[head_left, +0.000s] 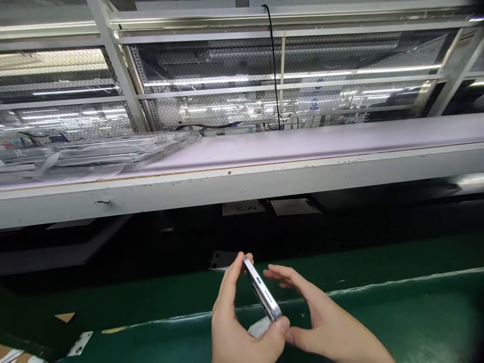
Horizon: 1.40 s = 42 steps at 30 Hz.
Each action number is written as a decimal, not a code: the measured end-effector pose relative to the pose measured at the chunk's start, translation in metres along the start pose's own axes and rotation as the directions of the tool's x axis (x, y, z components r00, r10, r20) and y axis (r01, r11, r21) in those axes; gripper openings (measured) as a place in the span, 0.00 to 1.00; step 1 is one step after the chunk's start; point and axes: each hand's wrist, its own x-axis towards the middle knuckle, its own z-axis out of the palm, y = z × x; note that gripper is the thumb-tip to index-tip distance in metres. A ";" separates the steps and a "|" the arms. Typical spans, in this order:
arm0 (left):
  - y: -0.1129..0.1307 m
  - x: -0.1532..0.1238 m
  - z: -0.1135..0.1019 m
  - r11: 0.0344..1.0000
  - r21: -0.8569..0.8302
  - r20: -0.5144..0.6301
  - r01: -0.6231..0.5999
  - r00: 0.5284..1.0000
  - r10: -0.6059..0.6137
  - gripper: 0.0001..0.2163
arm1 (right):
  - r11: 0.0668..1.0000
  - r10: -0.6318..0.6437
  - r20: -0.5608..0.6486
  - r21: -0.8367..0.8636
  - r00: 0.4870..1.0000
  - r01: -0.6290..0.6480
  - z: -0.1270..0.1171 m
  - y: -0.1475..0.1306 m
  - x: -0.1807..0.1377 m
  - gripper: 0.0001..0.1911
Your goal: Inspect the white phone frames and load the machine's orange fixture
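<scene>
A silver smartphone (261, 289) is held on edge low in the middle of the view, its bottom end with the port facing me. My left hand (236, 317) pinches it, fingertips on the far corner and thumb on the near corner. My right hand (313, 317) is beside the phone on its right, fingers spread and curved toward it; its thumb meets the left thumb at the near corner. A small white piece (259, 327) shows just under the phone, between my hands.
Below the hands runs a green conveyor belt (397, 307). Behind it a long white shelf (264, 181) with a pale mat carries a stack of clear plastic trays (94, 154) at left. Wire mesh and a black cable (275, 65) stand behind. Paper scraps (79, 343) lie lower left.
</scene>
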 end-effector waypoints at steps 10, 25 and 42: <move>0.003 -0.001 0.004 0.958 0.224 -0.053 -0.176 0.980 0.193 0.35 | 0.935 -0.338 -0.349 -0.019 0.874 0.354 0.012 -0.018 -0.013 0.41; -0.010 0.003 0.010 0.770 0.276 0.006 -0.575 0.802 0.597 0.33 | 0.909 -0.417 -0.524 -0.248 0.743 0.335 0.028 -0.041 -0.009 0.33; -0.008 0.001 0.012 0.819 0.324 -0.023 -0.474 0.861 0.507 0.36 | 0.931 -0.363 -0.652 -0.231 0.666 0.282 0.021 -0.036 -0.015 0.15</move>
